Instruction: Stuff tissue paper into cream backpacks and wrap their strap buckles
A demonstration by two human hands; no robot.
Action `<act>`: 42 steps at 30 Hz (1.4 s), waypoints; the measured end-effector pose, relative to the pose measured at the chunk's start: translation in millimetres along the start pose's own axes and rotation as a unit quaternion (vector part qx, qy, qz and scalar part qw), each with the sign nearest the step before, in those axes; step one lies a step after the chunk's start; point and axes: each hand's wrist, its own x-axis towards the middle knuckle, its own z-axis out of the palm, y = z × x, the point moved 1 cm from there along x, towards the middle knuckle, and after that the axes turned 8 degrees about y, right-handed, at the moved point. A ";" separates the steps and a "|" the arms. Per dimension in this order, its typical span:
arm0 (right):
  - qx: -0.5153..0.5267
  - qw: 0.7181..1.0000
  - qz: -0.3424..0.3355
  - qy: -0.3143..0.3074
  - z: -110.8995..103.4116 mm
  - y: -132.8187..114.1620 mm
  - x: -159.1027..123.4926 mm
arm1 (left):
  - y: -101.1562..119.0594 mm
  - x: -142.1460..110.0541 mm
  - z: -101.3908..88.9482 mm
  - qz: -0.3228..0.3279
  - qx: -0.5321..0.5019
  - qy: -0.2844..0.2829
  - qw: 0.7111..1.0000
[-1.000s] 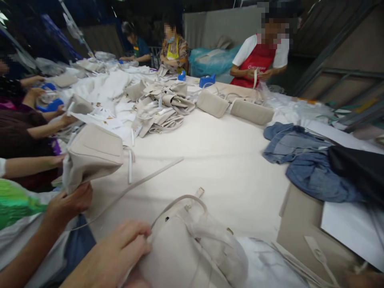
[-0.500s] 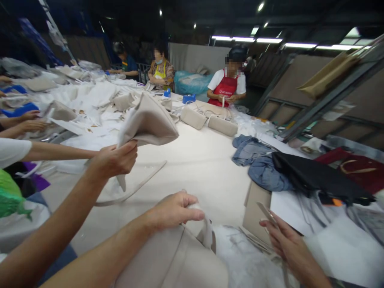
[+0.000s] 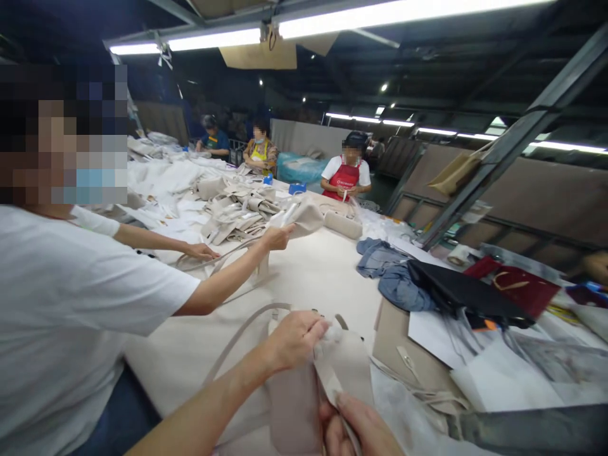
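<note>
A beige handbag (image 3: 292,405) stands on the table right in front of me. My left hand (image 3: 297,342) is closed at its top, with fingertips pinched by some whitish wrapping; what exactly they grip is partly hidden. Lower down, at the bag's near side, my right hand (image 3: 354,424) closes thumb and fingers on a flat beige strap (image 3: 327,377). The strap runs up from there toward my left hand. A thin beige handle (image 3: 237,326) arches out to the left of the bag.
A co-worker in a white shirt (image 3: 90,316) leans in from the left, one hand on another beige bag (image 3: 308,218). Beige pieces (image 3: 237,215) are heaped beyond. On the right lie blue cloth (image 3: 403,285), a black bag (image 3: 465,291) and brown board (image 3: 394,345).
My right hand has come left from the board side to the handbag. The co-worker's hand has carried the other beige bag farther away and right. The view has shifted, showing more of that person.
</note>
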 end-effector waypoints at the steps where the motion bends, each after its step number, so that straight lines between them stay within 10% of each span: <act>1: 0.011 1.000 -0.013 0.011 9.9 -3.5 5.7 | 1.1 -5.1 1.2 0.013 0.025 0.015 0.999; 9: 0.071 0.992 -0.103 0.023 42.7 -30.7 27.8 | -3.8 -35.3 13.4 -0.115 -0.021 0.192 0.974; 13: 0.106 0.987 -0.112 0.042 41.2 -23.3 29.4 | -6.3 -31.7 15.4 -0.138 -0.024 0.125 0.982; 18: 0.026 0.991 -0.127 0.013 26.6 -12.7 21.7 | -7.1 -26.6 27.3 -0.044 0.061 0.179 0.981; 23: -0.078 0.993 -0.082 -0.044 -3.1 -0.9 2.2 | -7.8 -28.2 36.1 0.185 0.184 0.249 0.933; 28: -0.115 0.974 -0.194 -0.029 -13.7 -6.6 -12.4 | 0.4 -42.8 41.8 0.260 0.175 0.256 0.915; 37: -0.001 0.985 -0.171 -0.013 -2.9 2.1 -10.4 | 3.9 -78.8 58.4 0.130 -0.038 0.144 0.980; 42: -0.003 0.985 -0.168 -0.025 -5.8 1.1 -18.1 | 6.4 -83.0 55.5 -0.058 -0.175 0.159 0.970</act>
